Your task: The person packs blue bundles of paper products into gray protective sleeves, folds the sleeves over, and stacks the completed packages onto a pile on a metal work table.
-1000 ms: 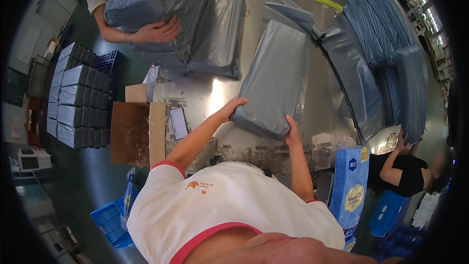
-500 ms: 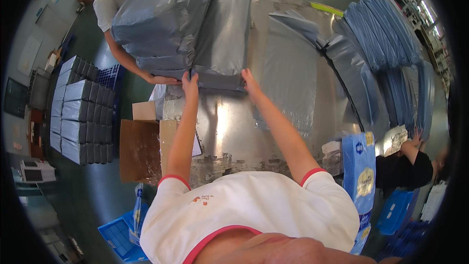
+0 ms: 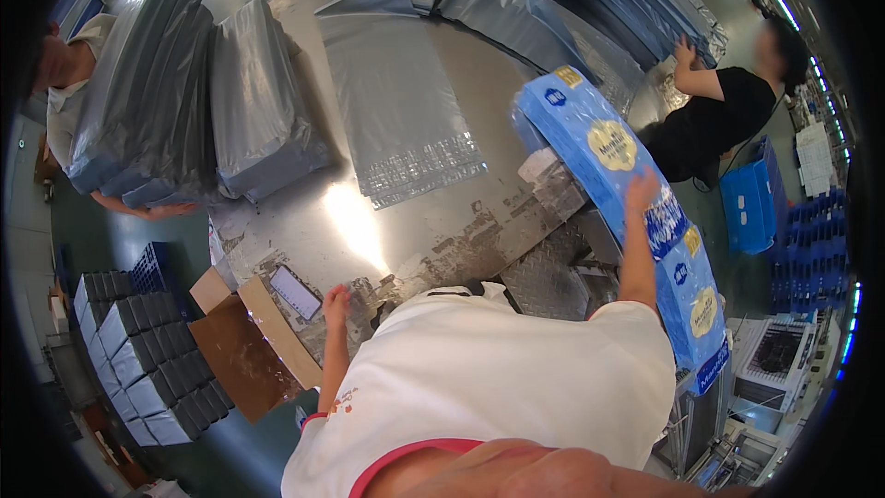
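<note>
My left hand (image 3: 336, 306) hovers by the near left edge of the metal table (image 3: 406, 240), holding nothing, its fingers loosely apart. Close to it lies a phone (image 3: 295, 292) with a lit screen. On my right, my right hand (image 3: 643, 192) is over a blue plastic-wrapped pack (image 3: 590, 143), slightly blurred, fingers stretched out; whether it presses on the pack is unclear. A second blue pack (image 3: 693, 300) lies end to end with the first. Far left stands a grey bag-wrapped bundle (image 3: 263, 101), apart from both hands. Flat grey plastic bags (image 3: 396, 111) lie mid-table.
A person (image 3: 78, 97) at far left has a hand under a stack of grey bundles (image 3: 143, 97). Another person (image 3: 714, 101) touches grey-blue bags (image 3: 636, 9) at far right. An open carton (image 3: 244, 355), stacked grey parcels (image 3: 147, 350) and a blue crate (image 3: 749, 198) surround the table.
Both hands have left the grey bundle. My left hand has drawn back near the phone; my right has moved to the blue pack. My view and body have turned right.
</note>
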`<move>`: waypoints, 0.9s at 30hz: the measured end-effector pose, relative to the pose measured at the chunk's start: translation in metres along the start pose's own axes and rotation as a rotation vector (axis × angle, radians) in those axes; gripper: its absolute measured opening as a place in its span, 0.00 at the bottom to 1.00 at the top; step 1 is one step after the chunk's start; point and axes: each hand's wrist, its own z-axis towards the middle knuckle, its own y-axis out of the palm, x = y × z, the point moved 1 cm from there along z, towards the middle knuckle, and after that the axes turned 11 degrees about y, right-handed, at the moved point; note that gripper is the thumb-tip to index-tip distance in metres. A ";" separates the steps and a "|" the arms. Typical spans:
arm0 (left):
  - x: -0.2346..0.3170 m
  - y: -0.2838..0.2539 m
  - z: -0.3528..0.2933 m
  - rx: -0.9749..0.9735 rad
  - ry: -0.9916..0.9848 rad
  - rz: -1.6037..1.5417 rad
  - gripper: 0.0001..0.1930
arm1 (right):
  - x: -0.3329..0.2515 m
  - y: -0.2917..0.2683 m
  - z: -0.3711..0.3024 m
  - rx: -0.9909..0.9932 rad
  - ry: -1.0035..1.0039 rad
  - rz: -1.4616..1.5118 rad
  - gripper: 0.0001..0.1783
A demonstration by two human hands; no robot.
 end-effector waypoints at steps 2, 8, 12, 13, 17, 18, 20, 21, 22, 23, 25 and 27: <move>0.004 -0.001 0.009 -0.040 0.065 0.025 0.14 | 0.082 -0.034 0.031 -0.026 0.219 -0.264 0.25; 0.041 0.058 -0.001 -0.180 0.084 0.196 0.14 | 0.095 -0.030 0.048 -0.365 0.407 -0.529 0.33; 0.044 0.140 -0.005 -0.380 0.055 0.224 0.15 | 0.025 -0.034 0.011 -0.630 0.207 -0.413 0.34; 0.050 0.165 -0.009 -0.463 0.062 0.249 0.15 | 0.000 -0.042 -0.009 -0.655 0.056 -0.394 0.34; 0.016 0.258 0.009 -0.723 0.045 0.189 0.20 | -0.011 -0.006 -0.079 -1.650 0.629 -0.021 0.31; -0.004 0.275 0.023 -0.759 0.030 0.149 0.19 | -0.002 0.020 -0.099 -1.481 0.632 0.225 0.31; -0.021 0.292 0.041 -0.724 0.291 0.230 0.24 | -0.001 0.062 -0.144 -1.176 0.662 0.663 0.31; -0.049 0.270 0.063 -0.626 0.360 0.091 0.26 | -0.040 0.079 -0.169 -1.103 0.646 0.872 0.32; -0.060 0.274 0.055 -0.599 0.249 0.103 0.27 | -0.034 0.115 -0.194 -1.018 0.559 0.894 0.32; -0.053 0.288 0.044 -0.600 0.150 0.123 0.28 | -0.029 0.143 -0.209 -0.906 0.483 0.925 0.34; -0.035 0.289 0.022 -0.649 -0.061 0.009 0.29 | -0.092 0.099 -0.219 -0.928 1.178 1.319 0.35; 0.028 0.297 -0.016 -0.831 -0.253 -0.310 0.31 | -0.117 0.046 -0.190 -1.132 1.025 1.654 0.35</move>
